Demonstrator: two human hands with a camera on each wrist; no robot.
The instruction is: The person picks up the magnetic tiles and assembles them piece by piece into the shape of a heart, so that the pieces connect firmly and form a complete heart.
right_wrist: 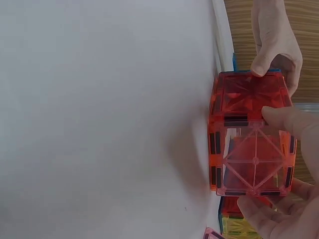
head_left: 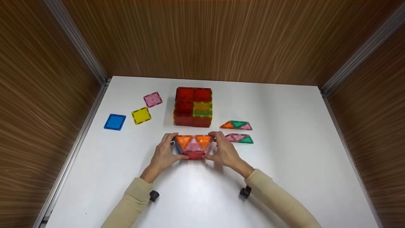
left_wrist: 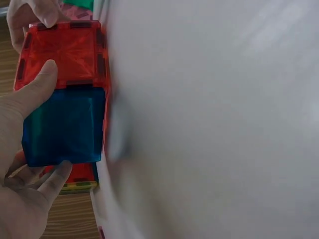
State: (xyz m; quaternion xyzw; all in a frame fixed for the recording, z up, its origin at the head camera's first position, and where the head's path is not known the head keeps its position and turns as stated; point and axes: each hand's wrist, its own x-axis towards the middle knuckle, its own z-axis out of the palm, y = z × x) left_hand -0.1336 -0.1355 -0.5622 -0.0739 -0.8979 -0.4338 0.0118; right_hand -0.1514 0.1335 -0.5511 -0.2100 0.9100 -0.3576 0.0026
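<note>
Both hands hold a small hollow block of magnetic tiles (head_left: pixel 193 146) at the middle of the table, one at each end. Its top has orange and pink triangles in a trapezoid, and a red square tile (left_wrist: pixel 65 52) forms the near side. My left hand (head_left: pixel 163 152) grips the end with the blue tile (left_wrist: pixel 67 127), thumb on the red side and fingers at the back edge. My right hand (head_left: pixel 226 152) grips the other end, a clear pink tile (right_wrist: pixel 255 162), with its thumb on the red side too. The far side is hidden in the head view.
Behind stands a larger red tile box (head_left: pixel 193 120) with a yellow tile (head_left: pixel 202 109) on top. Loose blue (head_left: pixel 115 122), yellow (head_left: pixel 141 115) and pink squares (head_left: pixel 153 99) lie left. Two flat trapezoids, upper (head_left: pixel 238 124) and lower (head_left: pixel 243 138), lie right. Wooden panels (head_left: pixel 202 41) enclose the table.
</note>
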